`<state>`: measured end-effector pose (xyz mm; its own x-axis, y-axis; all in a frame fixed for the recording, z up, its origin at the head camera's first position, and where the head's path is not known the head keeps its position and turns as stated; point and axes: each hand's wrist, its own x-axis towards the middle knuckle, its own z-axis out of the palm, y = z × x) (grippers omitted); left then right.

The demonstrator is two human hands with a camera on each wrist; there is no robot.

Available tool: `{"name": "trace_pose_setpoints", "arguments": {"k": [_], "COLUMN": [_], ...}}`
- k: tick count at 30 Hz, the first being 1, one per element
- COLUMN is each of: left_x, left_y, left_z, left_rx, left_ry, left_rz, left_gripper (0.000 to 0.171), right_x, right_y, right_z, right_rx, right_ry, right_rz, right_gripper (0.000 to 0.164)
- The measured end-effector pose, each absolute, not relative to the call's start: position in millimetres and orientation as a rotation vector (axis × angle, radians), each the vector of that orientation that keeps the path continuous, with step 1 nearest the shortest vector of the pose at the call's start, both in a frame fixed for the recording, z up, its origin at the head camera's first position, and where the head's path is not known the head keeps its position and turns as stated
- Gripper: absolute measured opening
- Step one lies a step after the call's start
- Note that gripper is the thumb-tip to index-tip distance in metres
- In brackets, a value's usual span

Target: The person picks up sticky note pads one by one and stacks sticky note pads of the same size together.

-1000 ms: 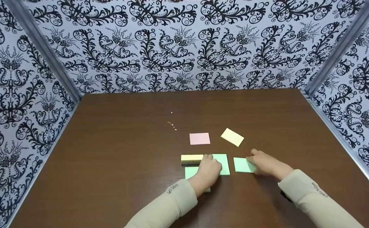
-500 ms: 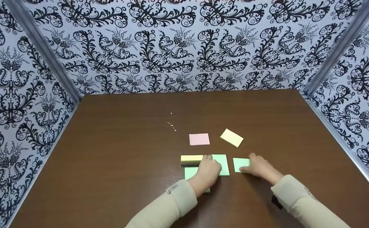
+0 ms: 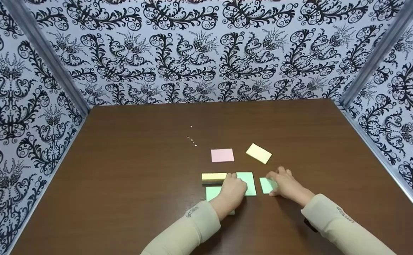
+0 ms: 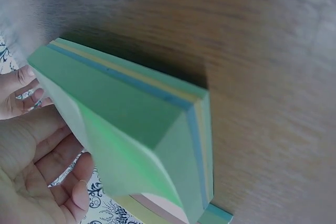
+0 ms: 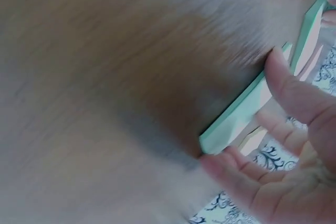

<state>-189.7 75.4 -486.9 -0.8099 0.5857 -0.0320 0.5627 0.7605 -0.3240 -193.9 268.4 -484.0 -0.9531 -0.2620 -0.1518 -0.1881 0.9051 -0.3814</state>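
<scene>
Brown tabletop (image 3: 139, 159); the right grip (image 3: 288, 186) holds a green pad (image 3: 266, 186), likely light and bendy, sensibly by opposite edges; the left grip's (image 3: 232, 191) hold I cannot tell.

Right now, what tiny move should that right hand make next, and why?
I'd guess it should nudge the small green pad left: the right hand grips its edges, and a narrow gap separates it from the neighbouring green pad.

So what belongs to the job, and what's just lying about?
Likely job:
Right hand: green rectangular paper pad
Left hand: green-topped paper block, yellow paper block adjacent

Likely lying about:
pink rectangular paper pad
pale-yellow rectangular paper pad
</scene>
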Motion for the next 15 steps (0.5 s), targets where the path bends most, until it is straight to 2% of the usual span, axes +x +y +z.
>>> {"name": "trace_pose_setpoints", "arguments": {"k": [10,15], "left_x": [-189.9,-190.4], "left_y": [75.5,75.1], "left_z": [-484.5,-483.5], "left_rx": [-0.951,-0.956], "left_ry": [-2.884,-2.873], "left_rz": [0.504,0.491], "left_gripper": [0.006,0.006], "right_x": [-201.1,-202.4], "right_y": [282.9,284.8], "right_z": [-485.6,-482.7], "right_rx": [-0.699,-0.857], "right_ry": [2.676,2.686], "right_rz": [-0.726,-0.610], "right_gripper": [0.046,0.047]}}
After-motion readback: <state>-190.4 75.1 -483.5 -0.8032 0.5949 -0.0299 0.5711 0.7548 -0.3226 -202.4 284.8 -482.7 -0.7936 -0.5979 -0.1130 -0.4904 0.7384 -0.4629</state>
